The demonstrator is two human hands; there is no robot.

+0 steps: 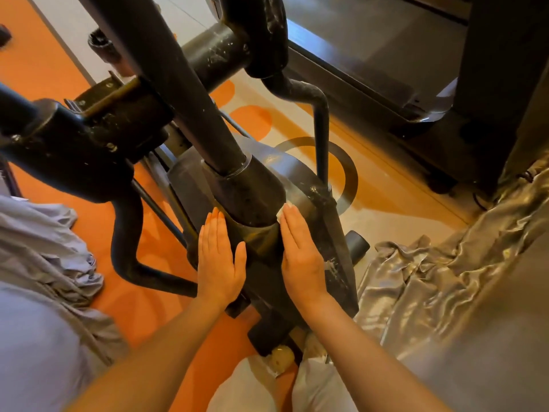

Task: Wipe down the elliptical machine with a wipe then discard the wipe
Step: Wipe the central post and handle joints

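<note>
Two bare hands lie flat against the base of a black metal elliptical machine, one on each side of its thick central column. The left hand has its fingers straight and close together, pointing up and away from the viewer, palm pressed to the left flank of the dark housing, thumb spread toward the column. It holds nothing. The right hand mirrors it on the right flank, fingers straight and together, and presses a small white wipe against the machine; only slivers of the wipe peek out beside the fingertips and under the heel of the palm. Both forearms reach in from the bottom edge, angled inward toward the column.

Around the hands, curved black tubes and a bolted bracket of the elliptical rise to the upper left. Beneath lies an orange and beige patterned floor. A crumpled grey fabric sits at left, and a shiny silver-grey satin curtain pools on the floor at right.
</note>
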